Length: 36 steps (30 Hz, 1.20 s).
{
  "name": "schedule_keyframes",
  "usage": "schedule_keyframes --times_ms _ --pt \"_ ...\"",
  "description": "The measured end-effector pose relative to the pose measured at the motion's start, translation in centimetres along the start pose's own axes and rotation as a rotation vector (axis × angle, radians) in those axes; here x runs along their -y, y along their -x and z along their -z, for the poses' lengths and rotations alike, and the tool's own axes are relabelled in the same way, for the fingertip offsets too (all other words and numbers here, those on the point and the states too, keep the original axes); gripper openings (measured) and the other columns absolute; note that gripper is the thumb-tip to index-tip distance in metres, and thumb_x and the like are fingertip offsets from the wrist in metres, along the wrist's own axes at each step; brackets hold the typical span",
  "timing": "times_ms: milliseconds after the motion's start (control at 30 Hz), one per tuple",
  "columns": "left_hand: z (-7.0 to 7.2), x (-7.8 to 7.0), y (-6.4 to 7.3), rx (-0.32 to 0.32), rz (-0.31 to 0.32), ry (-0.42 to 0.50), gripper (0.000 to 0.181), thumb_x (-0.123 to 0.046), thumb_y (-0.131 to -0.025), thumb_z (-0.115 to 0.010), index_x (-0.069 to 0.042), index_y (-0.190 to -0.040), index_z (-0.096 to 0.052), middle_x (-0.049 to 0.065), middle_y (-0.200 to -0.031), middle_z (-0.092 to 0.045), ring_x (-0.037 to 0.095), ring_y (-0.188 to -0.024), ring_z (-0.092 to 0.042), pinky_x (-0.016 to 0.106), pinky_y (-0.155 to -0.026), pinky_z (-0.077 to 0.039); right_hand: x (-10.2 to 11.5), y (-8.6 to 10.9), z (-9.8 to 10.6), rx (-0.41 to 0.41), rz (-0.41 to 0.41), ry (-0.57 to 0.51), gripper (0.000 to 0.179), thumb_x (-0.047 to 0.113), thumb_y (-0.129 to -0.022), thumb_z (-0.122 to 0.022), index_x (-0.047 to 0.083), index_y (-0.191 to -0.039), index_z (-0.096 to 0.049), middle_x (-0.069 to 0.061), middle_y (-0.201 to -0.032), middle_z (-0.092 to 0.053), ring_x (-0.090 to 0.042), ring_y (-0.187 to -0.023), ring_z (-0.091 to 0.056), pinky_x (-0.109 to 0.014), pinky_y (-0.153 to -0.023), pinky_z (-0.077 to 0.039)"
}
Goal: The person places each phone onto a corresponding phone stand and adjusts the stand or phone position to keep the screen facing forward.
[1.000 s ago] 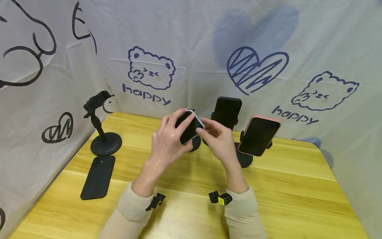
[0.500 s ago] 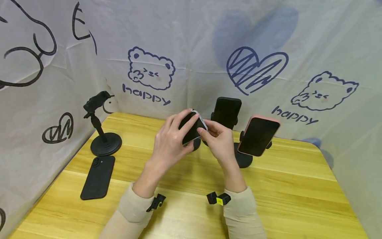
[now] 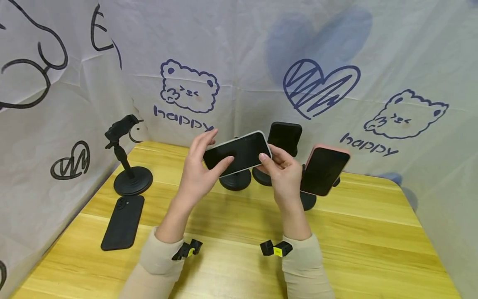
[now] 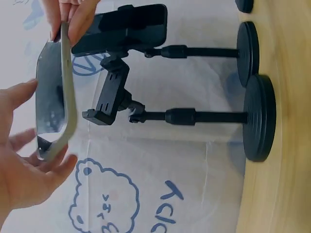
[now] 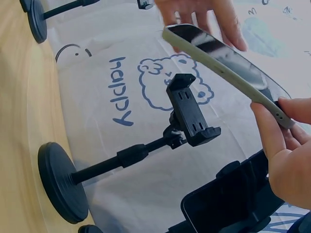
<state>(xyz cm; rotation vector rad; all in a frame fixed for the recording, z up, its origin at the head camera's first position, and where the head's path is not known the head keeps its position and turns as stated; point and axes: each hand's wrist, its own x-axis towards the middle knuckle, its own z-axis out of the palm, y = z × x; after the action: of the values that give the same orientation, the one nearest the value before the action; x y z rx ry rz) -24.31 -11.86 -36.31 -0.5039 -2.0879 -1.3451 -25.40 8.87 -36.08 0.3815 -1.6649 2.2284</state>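
Observation:
A smartphone [image 3: 244, 149] with a dark screen and pale case is held level in the air, tilted up at its right end. My right hand [image 3: 285, 176] pinches that end, thumb on the front and fingers behind. At the other end, my left hand [image 3: 196, 174] is spread around the phone, its thumb over the screen and its fingers beyond the far edge; firm contact cannot be made out. Below and behind stands a phone stand with a bare clamp [image 5: 190, 112], its round base [image 3: 235, 181] showing under the phone.
Right of it, two stands bear a black phone [image 3: 285, 135] and a pink-cased phone [image 3: 325, 171]. At the left are another stand [image 3: 133, 181] and a black phone [image 3: 122, 223] lying on the wooden table [image 3: 239, 265]. A fabric backdrop [image 3: 239, 62] rises behind.
The phone has turned to lie lengthwise, its screen now mostly exposed. My left hand has loosened and spread, shifting left, while my right hand keeps its grip.

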Motion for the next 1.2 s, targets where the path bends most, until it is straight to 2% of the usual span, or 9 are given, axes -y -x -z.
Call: schedule_keyframes --times_ms 200,300,367,533,633,767,933,1067,1200 --pt "0.1 -0.3 0.0 0.031 0.268 0.400 0.061 -0.007 -0.095 -0.076 -0.007 -0.150 -0.050 0.011 -0.142 -0.060 0.020 -0.122 -0.062 0.028 -0.099 -0.055 0.1 0.0 0.1 -0.031 -0.019 -0.101 0.027 -0.012 -0.094 -0.068 -0.009 -0.121 -0.072 -0.004 -0.097 -0.077 -0.015 -0.081 -0.075 -0.030 -0.073 -0.064" --pt "0.1 -0.4 0.1 0.046 0.332 0.504 0.054 -0.004 -0.096 -0.072 -0.002 -0.146 -0.052 0.015 -0.135 -0.063 0.017 -0.115 -0.066 0.026 -0.095 -0.057 0.0 -0.1 0.1 -0.039 -0.028 -0.167 0.026 -0.012 -0.095 -0.066 -0.005 -0.119 -0.074 -0.006 -0.096 -0.076 -0.015 -0.080 -0.075 -0.030 -0.072 -0.064" --pt "0.1 -0.4 0.1 0.069 0.356 0.551 0.046 -0.003 -0.098 -0.070 0.001 -0.141 -0.055 0.016 -0.128 -0.066 0.017 -0.109 -0.069 0.030 -0.092 -0.060 0.0 -0.2 0.1 -0.042 -0.030 -0.209 0.027 -0.013 -0.094 -0.065 -0.004 -0.117 -0.075 -0.007 -0.096 -0.076 -0.016 -0.080 -0.076 -0.030 -0.072 -0.064" --pt "0.0 -0.4 0.1 0.135 0.412 0.642 0.034 -0.003 -0.100 -0.067 0.004 -0.132 -0.058 0.005 -0.115 -0.072 0.015 -0.099 -0.074 0.041 -0.086 -0.063 -0.2 -0.3 0.1 -0.039 -0.036 -0.252 0.027 -0.015 -0.094 -0.063 0.000 -0.113 -0.077 -0.008 -0.096 -0.076 -0.016 -0.079 -0.076 -0.030 -0.072 -0.064" --pt "0.0 -0.4 0.1 0.144 0.422 0.663 0.033 -0.002 -0.101 -0.066 0.004 -0.132 -0.058 0.001 -0.111 -0.073 0.015 -0.096 -0.075 0.042 -0.086 -0.063 -0.1 -0.3 0.0 -0.032 -0.046 -0.256 0.028 -0.015 -0.095 -0.063 0.001 -0.112 -0.077 -0.008 -0.096 -0.076 -0.016 -0.079 -0.076 -0.030 -0.072 -0.064" --pt "0.1 -0.4 0.0 0.131 0.404 0.666 0.034 -0.001 -0.101 -0.065 0.005 -0.133 -0.056 0.002 -0.112 -0.072 0.015 -0.094 -0.075 0.041 -0.085 -0.063 0.0 -0.3 0.0 -0.009 -0.067 -0.247 0.028 -0.014 -0.096 -0.062 0.001 -0.114 -0.077 -0.008 -0.098 -0.076 -0.016 -0.082 -0.076 -0.031 -0.074 -0.064" --pt "0.1 -0.5 0.0 0.099 0.371 0.661 0.036 0.001 -0.100 -0.065 0.005 -0.134 -0.055 0.007 -0.118 -0.070 0.016 -0.096 -0.074 0.042 -0.083 -0.064 0.4 -0.2 0.4 0.078 -0.098 -0.198 0.031 -0.011 -0.098 -0.059 -0.006 -0.128 -0.067 -0.006 -0.104 -0.075 -0.016 -0.089 -0.075 -0.031 -0.082 -0.063" --pt "0.5 -0.6 0.0 0.107 0.343 0.615 0.038 0.002 -0.099 -0.066 0.006 -0.134 -0.055 0.015 -0.121 -0.069 0.018 -0.094 -0.075 0.042 -0.080 -0.065 0.9 -0.2 1.1 0.139 -0.114 -0.096 0.037 -0.007 -0.100 -0.059 -0.009 -0.137 -0.059 -0.003 -0.109 -0.073 -0.016 -0.095 -0.072 -0.030 -0.085 -0.062" --pt "1.2 -0.7 0.1 0.169 0.305 0.530 0.037 0.002 -0.098 -0.067 0.006 -0.133 -0.056 0.022 -0.120 -0.069 0.020 -0.094 -0.076 0.039 -0.080 -0.064 1.4 -0.3 1.9 0.153 -0.097 0.077 0.037 -0.001 -0.100 -0.064 -0.006 -0.136 -0.062 0.002 -0.107 -0.072 -0.013 -0.094 -0.067 -0.025 -0.083 -0.059"
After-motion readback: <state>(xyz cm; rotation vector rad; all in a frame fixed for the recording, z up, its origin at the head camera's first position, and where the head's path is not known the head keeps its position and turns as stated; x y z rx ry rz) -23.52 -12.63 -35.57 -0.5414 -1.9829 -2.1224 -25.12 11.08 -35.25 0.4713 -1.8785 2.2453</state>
